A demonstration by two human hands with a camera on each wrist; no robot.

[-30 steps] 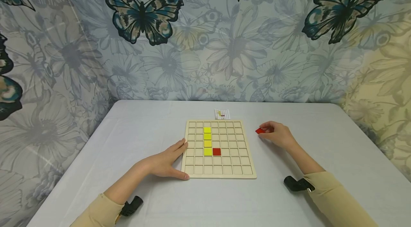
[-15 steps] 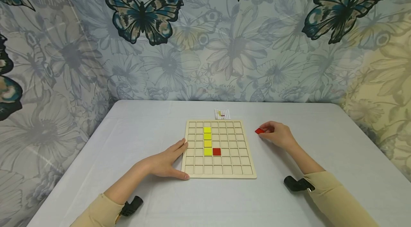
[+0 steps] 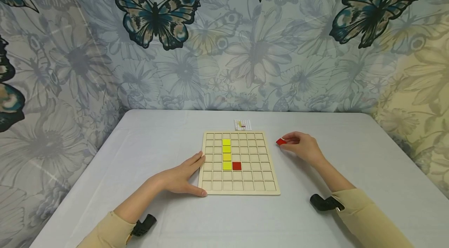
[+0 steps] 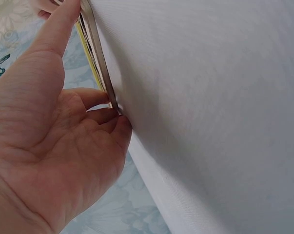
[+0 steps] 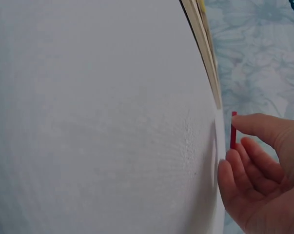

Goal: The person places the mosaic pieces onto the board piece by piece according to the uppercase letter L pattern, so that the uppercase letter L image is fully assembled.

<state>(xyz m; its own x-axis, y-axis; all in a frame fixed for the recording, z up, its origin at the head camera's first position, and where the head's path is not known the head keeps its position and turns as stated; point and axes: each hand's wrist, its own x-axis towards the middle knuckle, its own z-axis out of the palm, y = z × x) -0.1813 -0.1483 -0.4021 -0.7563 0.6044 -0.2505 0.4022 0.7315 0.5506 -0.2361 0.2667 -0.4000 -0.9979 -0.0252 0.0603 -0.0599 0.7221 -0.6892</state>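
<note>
A pale wooden grid board lies on the table with a column of yellow square tiles in its cells. One red tile sits in the cell to the right of the lowest yellow one. My left hand rests against the board's left edge, fingers and thumb extended; the left wrist view shows its fingertips touching the board's rim. To the right of the board, my right hand pinches a loose red tile between thumb and fingers. In the right wrist view that red tile appears edge-on.
Behind the board lies a small card printed with a grid and coloured squares. A white cloth covers the table. A wall with butterfly and flower patterns stands directly behind the table. Black devices are strapped to both wrists.
My right hand and the pinched red tile have shifted slightly left, toward the board. The left hand and the tiles on the board have stayed put.
</note>
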